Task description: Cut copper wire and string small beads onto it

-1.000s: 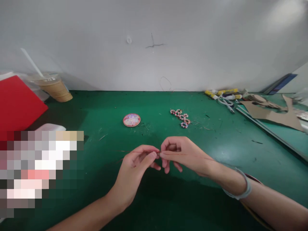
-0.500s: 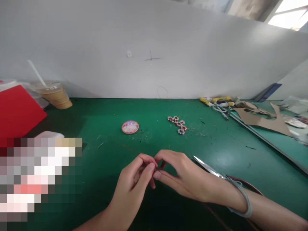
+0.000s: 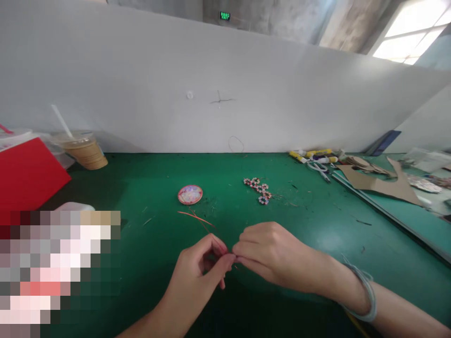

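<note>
My left hand [image 3: 206, 272] is closed in a pinch on a thin red cord [image 3: 195, 216], with loose ends running up and left from the fingers over the green tabletop. Fingertip to fingertip with it, my right hand [image 3: 271, 253] is closed too, pinching at the same spot. Whatever part of the cord lies between the fingertips is too small and covered to make out. A pale band [image 3: 368, 295] circles the right wrist. Beyond the hands lie a round dish of beads [image 3: 190, 195] and a string of small beaded flowers [image 3: 263, 188].
A drink cup with a straw [image 3: 84, 151] leans at the back left beside a red sheet [image 3: 31, 173]. Glue sticks [image 3: 313, 154], a white cable [image 3: 319, 168] and cut cardboard [image 3: 384, 180] lie at the right. A grey-white partition [image 3: 151, 94] rises behind.
The camera view has tilted up. My right hand turned back-up, its fingers closing in against the left fingertips. The cord's loose ends swung upward; the scissors near the right wrist are now out of sight.
</note>
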`<state>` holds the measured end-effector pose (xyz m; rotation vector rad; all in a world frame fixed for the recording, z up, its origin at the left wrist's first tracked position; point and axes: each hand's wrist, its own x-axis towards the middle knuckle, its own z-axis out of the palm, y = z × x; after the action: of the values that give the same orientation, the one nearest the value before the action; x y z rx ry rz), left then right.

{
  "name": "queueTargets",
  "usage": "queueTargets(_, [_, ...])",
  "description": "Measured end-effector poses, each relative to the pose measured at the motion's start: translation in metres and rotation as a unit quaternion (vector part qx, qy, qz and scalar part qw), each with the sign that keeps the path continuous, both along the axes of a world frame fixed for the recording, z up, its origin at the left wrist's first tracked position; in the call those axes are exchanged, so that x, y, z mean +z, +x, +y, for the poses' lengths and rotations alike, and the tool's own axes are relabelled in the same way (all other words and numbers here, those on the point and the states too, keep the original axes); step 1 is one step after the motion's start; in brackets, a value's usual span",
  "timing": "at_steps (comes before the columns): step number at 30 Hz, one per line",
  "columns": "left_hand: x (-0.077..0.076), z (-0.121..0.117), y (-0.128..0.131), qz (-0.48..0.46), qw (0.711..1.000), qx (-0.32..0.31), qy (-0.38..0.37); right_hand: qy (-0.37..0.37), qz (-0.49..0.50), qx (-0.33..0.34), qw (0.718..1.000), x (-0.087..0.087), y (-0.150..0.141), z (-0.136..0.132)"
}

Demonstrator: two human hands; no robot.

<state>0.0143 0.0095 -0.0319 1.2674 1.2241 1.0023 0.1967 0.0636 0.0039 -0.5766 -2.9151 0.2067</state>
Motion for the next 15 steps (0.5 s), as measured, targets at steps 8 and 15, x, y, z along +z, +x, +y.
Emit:
queueTargets(8, [-0.007,0.003,-0.001,0.093,0.995,-0.023,0.008,0.113,-0.053,-0.011,0.992,-0.001,-0.001,-0.013])
queueTargets(15, [-0.014,0.006,0.000,0.076,0.996,-0.024,-0.048,0.115,-0.072,-0.054,0.989,0.011,0.014,-0.001])
